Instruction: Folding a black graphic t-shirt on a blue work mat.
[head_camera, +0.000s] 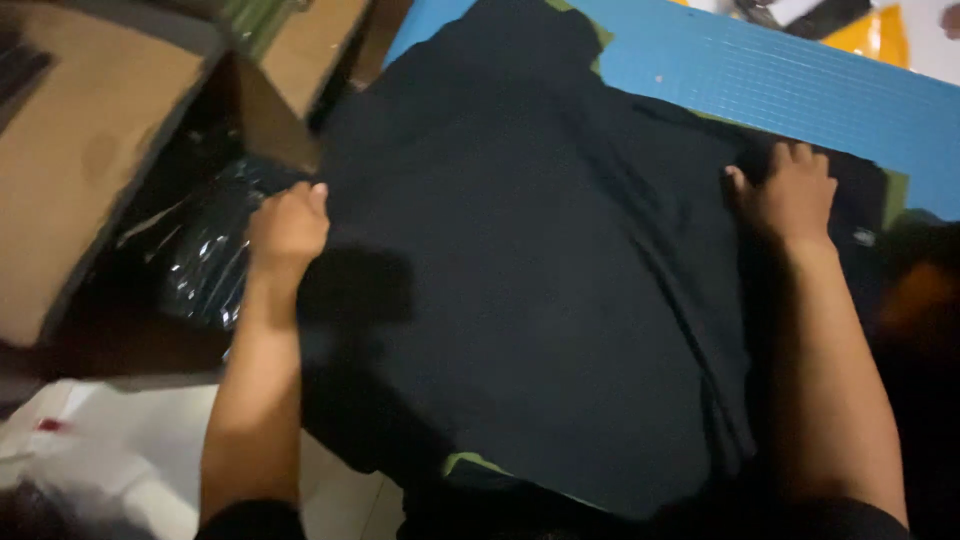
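Black fabric (530, 290) lies spread on the blue cutting mat (800, 90) on the bench. My left hand (287, 228), fingers curled, grips its left edge; my right hand (792, 192) presses flat, fingers spread, gripping nothing.

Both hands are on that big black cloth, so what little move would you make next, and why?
Probably slide both hands outward to smooth it. The left hand grips the large black fabric sheet at its left edge, the right hand presses flat near the right edge, and faint creases run down the cloth over the blue gridded cutting mat.
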